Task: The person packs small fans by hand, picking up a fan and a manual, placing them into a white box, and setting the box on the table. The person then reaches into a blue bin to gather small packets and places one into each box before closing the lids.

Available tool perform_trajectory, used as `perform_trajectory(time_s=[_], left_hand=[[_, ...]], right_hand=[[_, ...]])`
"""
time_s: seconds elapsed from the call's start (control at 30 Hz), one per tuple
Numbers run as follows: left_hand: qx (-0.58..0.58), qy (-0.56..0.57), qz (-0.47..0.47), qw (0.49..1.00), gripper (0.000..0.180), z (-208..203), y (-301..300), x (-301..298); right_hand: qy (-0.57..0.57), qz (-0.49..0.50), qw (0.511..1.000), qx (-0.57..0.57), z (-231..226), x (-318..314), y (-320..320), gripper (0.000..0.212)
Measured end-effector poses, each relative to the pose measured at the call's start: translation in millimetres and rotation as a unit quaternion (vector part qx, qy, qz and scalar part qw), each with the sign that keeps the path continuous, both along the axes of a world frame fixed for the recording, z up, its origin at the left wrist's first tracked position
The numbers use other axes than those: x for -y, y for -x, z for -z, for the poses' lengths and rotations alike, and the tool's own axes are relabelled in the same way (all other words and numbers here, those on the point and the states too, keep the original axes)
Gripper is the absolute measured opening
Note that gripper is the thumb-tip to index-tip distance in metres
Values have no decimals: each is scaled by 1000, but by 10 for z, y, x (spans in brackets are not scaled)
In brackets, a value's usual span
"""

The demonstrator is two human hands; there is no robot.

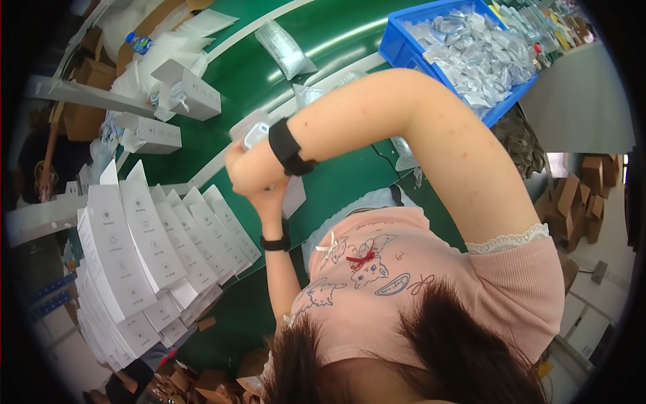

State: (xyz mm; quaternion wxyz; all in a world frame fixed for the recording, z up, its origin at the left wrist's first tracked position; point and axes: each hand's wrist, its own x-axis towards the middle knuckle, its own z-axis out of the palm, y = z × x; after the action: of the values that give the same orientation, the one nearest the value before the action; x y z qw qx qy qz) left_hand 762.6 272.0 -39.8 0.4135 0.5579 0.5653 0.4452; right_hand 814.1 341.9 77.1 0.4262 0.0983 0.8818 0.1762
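My right hand [250, 168] is bent inward at the wrist, with its fingers curled. A small white object with rounded edges [256, 135] shows at its far side, seemingly in its grasp; its kind is unclear. My left hand [270, 200] is just below and partly behind the right, its fingers hidden. Pale flat pieces show on both sides of the hands: a translucent one [243, 124] beyond them and a whitish one [294, 196] beside the left wrist. Whether they belong to one thing I cannot tell. Both wrists wear black bands.
Left of my hands stand several rows of white printed cartons [145, 236]. Two open white boxes [195, 94] sit farther back on the green table [232, 64]. A bubble-wrap pouch [284, 48] lies beyond. At far right, a blue crate [404, 42] holds many silvery packets [464, 57].
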Motion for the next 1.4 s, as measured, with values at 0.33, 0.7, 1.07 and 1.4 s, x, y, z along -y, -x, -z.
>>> perform_trajectory(time_s=[0.33, 0.7, 1.07, 1.4], left_hand=[[64, -189, -29, 980, 80, 45, -74, 233], [139, -237, 52, 960, 80, -290, -437, 184], [54, -154, 51, 985, 81, 184, -122, 444], [-169, -137, 71, 974, 32, -428, -161, 457]], right_hand=[[-2, -111, 815, -569, -613, 61, -1076, 32], [64, 155, 693, -701, 34, 658, -1477, 31], [-226, 527, 558, -600, 447, 238, -4304, 27], [0, 560, 705, -435, 871, 334, -5067, 18]])
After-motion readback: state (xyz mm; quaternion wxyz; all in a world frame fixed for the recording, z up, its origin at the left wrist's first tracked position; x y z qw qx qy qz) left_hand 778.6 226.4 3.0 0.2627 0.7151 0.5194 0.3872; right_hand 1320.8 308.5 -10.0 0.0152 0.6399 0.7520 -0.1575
